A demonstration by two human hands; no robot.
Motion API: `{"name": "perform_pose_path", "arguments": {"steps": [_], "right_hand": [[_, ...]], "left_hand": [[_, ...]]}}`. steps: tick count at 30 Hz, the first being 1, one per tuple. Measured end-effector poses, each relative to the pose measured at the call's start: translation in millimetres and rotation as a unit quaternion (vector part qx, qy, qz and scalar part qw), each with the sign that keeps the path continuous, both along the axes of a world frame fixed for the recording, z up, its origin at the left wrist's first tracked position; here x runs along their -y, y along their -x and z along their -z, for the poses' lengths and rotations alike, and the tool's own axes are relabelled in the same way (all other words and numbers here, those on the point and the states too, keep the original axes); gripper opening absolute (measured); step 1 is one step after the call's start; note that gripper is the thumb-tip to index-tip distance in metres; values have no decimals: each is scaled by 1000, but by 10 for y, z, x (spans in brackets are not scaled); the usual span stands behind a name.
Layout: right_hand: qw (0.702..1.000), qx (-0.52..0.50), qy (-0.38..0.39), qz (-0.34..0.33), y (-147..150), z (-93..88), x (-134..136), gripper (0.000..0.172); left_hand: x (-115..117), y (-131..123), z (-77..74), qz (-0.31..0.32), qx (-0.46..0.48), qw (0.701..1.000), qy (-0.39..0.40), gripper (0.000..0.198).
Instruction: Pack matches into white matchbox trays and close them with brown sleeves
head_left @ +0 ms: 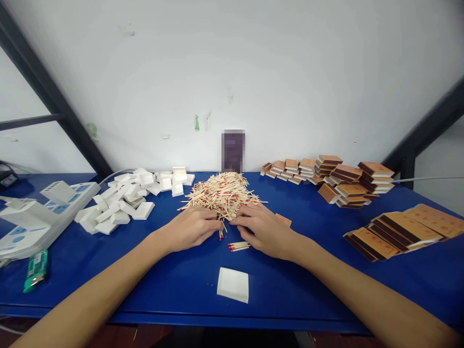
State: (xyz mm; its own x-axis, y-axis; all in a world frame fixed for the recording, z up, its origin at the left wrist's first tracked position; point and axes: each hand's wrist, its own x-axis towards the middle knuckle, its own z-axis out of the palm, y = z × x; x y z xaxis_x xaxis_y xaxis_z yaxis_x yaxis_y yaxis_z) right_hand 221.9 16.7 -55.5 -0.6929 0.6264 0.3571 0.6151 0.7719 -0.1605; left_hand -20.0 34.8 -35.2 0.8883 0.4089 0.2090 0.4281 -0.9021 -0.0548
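A heap of loose wooden matches [224, 191] with red heads lies on the blue table before me. My left hand [197, 224] is at the heap's near left edge, thumb and fingertips closed around a few matches [221, 235] that stick out beneath them. At the near right edge, my right hand [266, 232] has its fingers curled against the heap; what they hold, if anything, is hidden. Just below the right thumb lies a small row of matches [238, 247], heads to the left. Nearer me sits a shallow white matchbox tray [233, 284].
White matchbox trays [121, 205] are piled at left, beside a power strip [72, 198] and a green lighter [36, 268]. Stacked orange matchbox sleeves [350, 188] stand at right; flattened-looking ones [406, 229] lie nearer. One orange sleeve [282, 220] is partly behind my right hand.
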Motion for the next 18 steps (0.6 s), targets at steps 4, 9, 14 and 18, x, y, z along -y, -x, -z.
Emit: {"name": "perform_pose_path", "arguments": {"steps": [4,9,14,18], "right_hand": [[1000,-12,-1,2,-3,0,-21,22],[1000,-14,4,5,0,7,-26,20],[1000,-13,-3,-4,3,-10,-24,21],[1000,17,-13,-16,11,-53,-18,25]], "left_hand": [[20,-26,0,11,2,1000,3,25],[41,-27,-25,22,10,1000,7,23],[63,-44,-55,38,3,999,23,21],[60,-55,-28,45,14,998,34,20]]}}
